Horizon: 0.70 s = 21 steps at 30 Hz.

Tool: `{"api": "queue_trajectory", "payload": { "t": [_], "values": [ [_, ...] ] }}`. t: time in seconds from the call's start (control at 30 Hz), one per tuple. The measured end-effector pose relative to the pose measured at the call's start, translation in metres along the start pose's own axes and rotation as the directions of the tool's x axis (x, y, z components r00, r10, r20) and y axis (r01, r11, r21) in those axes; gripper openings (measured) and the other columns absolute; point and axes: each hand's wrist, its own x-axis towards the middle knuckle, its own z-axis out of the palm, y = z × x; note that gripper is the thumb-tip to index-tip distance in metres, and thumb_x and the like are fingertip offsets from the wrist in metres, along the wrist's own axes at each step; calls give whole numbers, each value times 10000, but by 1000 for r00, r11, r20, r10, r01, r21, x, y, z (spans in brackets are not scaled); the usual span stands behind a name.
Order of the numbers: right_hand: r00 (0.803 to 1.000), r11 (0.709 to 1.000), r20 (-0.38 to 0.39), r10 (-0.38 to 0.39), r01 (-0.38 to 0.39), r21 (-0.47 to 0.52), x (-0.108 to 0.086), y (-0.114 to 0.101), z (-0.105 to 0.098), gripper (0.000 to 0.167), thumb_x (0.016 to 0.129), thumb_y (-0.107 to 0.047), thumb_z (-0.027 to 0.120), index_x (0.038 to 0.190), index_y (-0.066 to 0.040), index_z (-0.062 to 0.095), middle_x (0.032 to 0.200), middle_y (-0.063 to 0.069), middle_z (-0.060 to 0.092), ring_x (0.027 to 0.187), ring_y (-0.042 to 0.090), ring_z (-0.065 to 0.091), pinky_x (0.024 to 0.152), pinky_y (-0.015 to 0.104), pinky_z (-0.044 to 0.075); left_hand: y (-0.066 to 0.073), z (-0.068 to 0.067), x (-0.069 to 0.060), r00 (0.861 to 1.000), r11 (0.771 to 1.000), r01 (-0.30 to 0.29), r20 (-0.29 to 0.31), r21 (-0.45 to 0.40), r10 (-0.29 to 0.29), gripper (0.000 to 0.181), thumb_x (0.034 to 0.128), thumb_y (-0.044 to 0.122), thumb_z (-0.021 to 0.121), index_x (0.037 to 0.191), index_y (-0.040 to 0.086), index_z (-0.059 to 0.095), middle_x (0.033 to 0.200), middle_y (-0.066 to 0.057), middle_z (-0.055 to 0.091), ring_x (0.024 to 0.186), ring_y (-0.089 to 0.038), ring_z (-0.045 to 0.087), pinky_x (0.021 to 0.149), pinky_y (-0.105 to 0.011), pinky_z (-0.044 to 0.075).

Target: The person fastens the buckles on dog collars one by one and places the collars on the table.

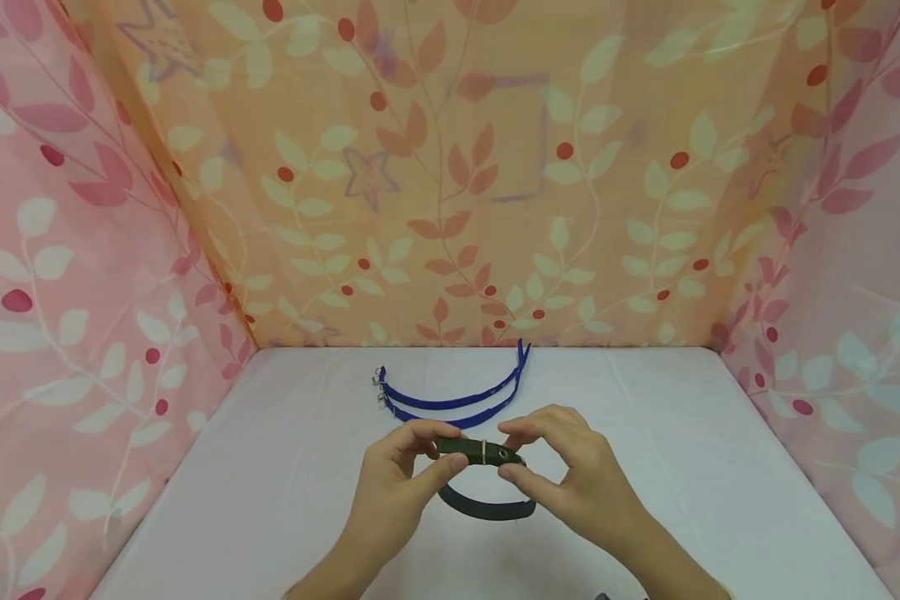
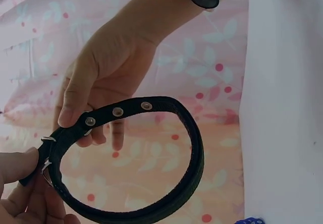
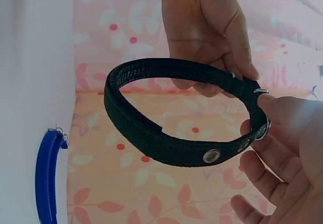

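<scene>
A dark green webbing collar [image 1: 487, 510] with metal eyelets is bent into a loop above the table. My left hand [image 1: 405, 471] pinches one part of the band between thumb and fingers, beside a metal ring. My right hand [image 1: 570, 458] has its thumb and index finger at the eyelet end. In the right wrist view, the right thumb lies by the metal fitting of the collar [image 3: 133, 128], with fingers behind the band. The left wrist view shows several eyelets along the collar [image 2: 194, 173] and both hands at its fastening side.
Two blue collars [image 1: 435, 406] with metal fittings at their left ends lie curved on the white table [image 1: 285, 483], beyond the hands. Patterned cloth walls [image 1: 450, 167] enclose the back and both sides. A small dark object [image 1: 603, 597] shows at the bottom edge.
</scene>
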Motion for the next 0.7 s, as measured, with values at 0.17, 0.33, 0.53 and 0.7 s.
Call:
{"api": "queue_trajectory", "payload": {
  "t": [0.17, 0.33, 0.53, 0.7],
  "values": [
    [1000, 1000, -16, -20, 20, 19, 1, 1, 0, 427, 801, -121, 883, 1173, -223, 700, 1042, -106, 712, 1007, 100, 634, 913, 233, 475, 1, -3, 1, 999, 999, -34, -31, -23, 33, 238, 869, 101, 811, 1089, 117, 722, 1043, -45, 737, 974, -207, 640, 898, -258, 516],
    [998, 999, -45, -40, 41, 21, 1, 2, 1, 391, 799, -89, 873, 1131, -223, 715, 1043, -97, 720, 1017, 118, 636, 924, 222, 467, 5, -7, 2, 993, 996, -76, -91, -50, 71, 246, 875, 38, 789, 1102, 68, 700, 1071, -71, 713, 936, -190, 661, 897, -240, 537],
    [996, 998, -77, -51, 52, 17, 3, 3, 1, 407, 758, -54, 886, 1085, -241, 731, 1016, -127, 709, 983, 106, 632, 888, 223, 454, 9, -10, 2, 985, 991, -101, -147, -91, 87, 268, 881, -7, 770, 1134, 25, 685, 1053, -77, 705, 928, -179, 675, 806, -220, 553],
    [994, 998, -91, -58, 60, 24, 3, 3, 1, 395, 755, -36, 881, 1063, -238, 737, 988, -121, 707, 961, 102, 629, 876, 223, 451, 7, -7, 1, 986, 987, -102, -143, -123, 84, 295, 906, 3, 750, 1185, 27, 657, 1096, -114, 698, 999, -209, 672, 879, -236, 552]
  ]
}}
